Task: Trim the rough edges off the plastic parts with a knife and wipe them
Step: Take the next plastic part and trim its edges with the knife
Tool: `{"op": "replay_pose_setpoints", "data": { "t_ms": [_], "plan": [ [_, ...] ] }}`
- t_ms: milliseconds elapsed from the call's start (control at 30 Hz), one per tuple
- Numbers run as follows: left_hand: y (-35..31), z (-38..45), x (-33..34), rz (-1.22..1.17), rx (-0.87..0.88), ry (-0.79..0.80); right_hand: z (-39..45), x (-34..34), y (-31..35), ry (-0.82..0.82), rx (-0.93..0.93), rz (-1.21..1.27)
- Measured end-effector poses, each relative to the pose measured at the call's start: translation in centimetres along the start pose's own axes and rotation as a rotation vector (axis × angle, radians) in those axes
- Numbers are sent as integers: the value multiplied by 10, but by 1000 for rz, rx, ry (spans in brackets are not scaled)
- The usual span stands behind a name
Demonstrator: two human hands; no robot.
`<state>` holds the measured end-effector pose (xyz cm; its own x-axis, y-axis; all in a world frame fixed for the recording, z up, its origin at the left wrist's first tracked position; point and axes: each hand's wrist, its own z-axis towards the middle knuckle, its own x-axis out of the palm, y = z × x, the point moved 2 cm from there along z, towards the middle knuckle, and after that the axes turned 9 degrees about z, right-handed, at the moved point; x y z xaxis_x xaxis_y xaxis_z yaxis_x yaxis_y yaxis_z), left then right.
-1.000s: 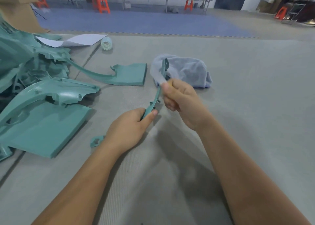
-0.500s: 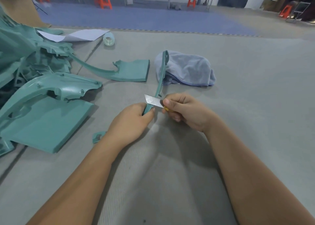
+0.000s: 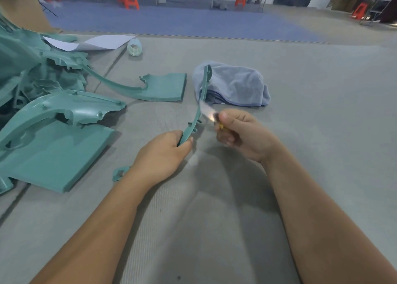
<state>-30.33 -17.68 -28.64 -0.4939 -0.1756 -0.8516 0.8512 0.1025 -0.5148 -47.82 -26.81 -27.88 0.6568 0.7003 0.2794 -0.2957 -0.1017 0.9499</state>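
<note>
Currently: left hand (image 3: pixel 160 155) closed around lower end of thin curved teal strip (image 3: pixel 198 109), holding it upright off the grey mat (image 3: pixel 322 133), top end in front of the grey cloth (image 3: pixel 234 83). Right hand (image 3: pixel 240 133) curled shut on knife (image 3: pixel 207 112) (blade motion-blurred, yellow handle barely visible under thumb), blade touching strip's right edge around mid-length. Cloth bunched on mat just behind strip. Flat teal panel (image 3: pixel 165 87) left of cloth; pile of larger teal parts (image 3: pixel 43 111) at far left. Small teal scrap (image 3: pixel 119 174) beside left wrist. Tape roll (image 3: pixel 134 47) and paper sheet (image 3: pixel 94 43) farther back.
</note>
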Motion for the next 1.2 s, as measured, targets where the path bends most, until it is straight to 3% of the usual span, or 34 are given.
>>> {"op": "replay_pose_setpoints", "data": {
  "t_ms": [100,233,400,567,767,933,1200],
  "plan": [
    [0,0,0,-12,8,7,0,13,-3,97,79,-120],
    [-1,1,-2,-15,2,1,6,24,-2,41,2,-181],
    [-3,-4,-1,113,3,24,21,13,20,-123,-137,90],
    [-6,-5,-2,126,6,4,20,-1,24,-224,-197,81],
    [-10,-9,-8,134,20,-82,11,-4,34,-360,-278,296],
    [-2,-8,-23,369,66,-255,6,-3,37,-475,-189,268],
    [-6,-9,-28,206,161,-233,10,16,33,-407,-61,242]
  ]
}}
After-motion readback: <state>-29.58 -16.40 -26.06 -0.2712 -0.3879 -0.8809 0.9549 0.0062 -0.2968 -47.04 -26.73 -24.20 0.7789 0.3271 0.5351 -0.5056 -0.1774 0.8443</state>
